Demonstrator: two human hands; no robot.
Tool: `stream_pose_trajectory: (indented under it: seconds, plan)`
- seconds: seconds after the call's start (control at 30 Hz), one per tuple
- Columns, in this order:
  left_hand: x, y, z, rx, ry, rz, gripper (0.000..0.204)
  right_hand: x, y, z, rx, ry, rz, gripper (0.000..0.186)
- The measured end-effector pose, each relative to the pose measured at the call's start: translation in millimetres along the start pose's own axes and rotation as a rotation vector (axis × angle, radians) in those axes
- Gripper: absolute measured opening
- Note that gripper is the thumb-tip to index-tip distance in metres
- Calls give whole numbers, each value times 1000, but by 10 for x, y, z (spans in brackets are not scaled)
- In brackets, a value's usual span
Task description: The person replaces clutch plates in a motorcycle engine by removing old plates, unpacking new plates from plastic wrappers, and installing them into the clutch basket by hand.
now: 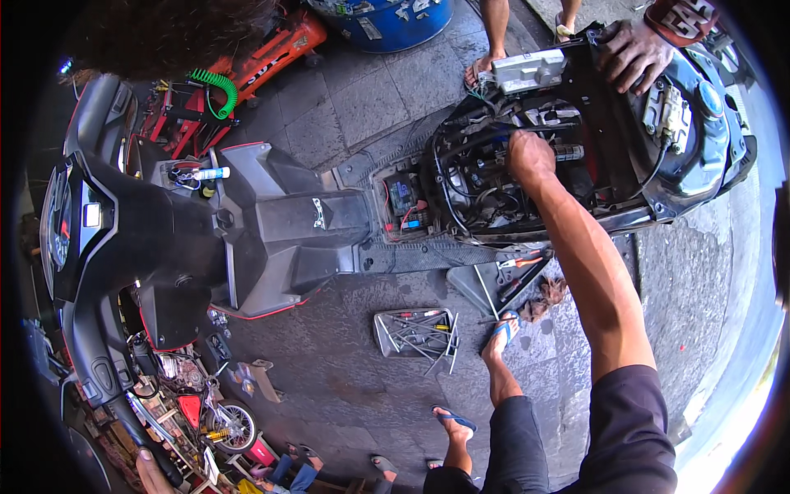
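A black scooter (pixel 189 247) stands crosswise before me, with its seat off and its engine bay (pixel 485 193) uncovered. Into this bay reaches my right hand (pixel 531 156), fingers curled down among dark hoses and metal parts; what they grip is hidden. A ribbed silver cylinder (pixel 568 152) lies just right of it. At the lower left rim, only some fingers of my left hand (pixel 150 473) show, closed against the scooter's black handlebar grip (pixel 170 468). Another person's hand (pixel 635 56), with a red wristband, presses on the scooter's rear frame.
A tray of tools (pixel 415 333) sits on the paved floor, near orange-handled pliers (pixel 520 263) and a rag (pixel 545 300). Beyond the scooter are a blue drum (pixel 383 29), a red tank (pixel 276 58) and someone's dark hair (pixel 173 37). A motorcycle wheel (pixel 233 426) stands lower left.
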State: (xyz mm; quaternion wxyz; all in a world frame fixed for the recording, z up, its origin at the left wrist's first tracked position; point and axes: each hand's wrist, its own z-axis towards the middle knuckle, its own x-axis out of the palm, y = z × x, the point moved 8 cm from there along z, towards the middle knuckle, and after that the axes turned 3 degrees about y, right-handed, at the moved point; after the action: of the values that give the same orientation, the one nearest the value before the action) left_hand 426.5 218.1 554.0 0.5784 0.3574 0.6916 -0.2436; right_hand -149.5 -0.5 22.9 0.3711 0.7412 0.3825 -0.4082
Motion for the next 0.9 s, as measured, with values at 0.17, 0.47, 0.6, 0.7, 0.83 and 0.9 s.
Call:
stream_pose_trajectory:
  seconds: [0.17,0.47,0.6,0.7,0.83,0.9]
  plan:
    - [-14,45,-12,29,-26,85,59,37,30,25,-36,25,-54,24]
    - [25,-49,-1,-14,17,12,58,116,96,131,-478,-57,-313,21]
    - [-2,54,18,86,-18,25,58,52,91,152,-538,-25,-194,20]
    - [-36,123,52,133,-45,100,56,30,55,152,-533,-40,-156,21]
    - [-8,60,1,4,-29,-7,53,44,-74,172,-413,-48,-68,20]
    - [-13,50,-8,73,-76,5,52,33,-112,157,-319,-47,-45,20]
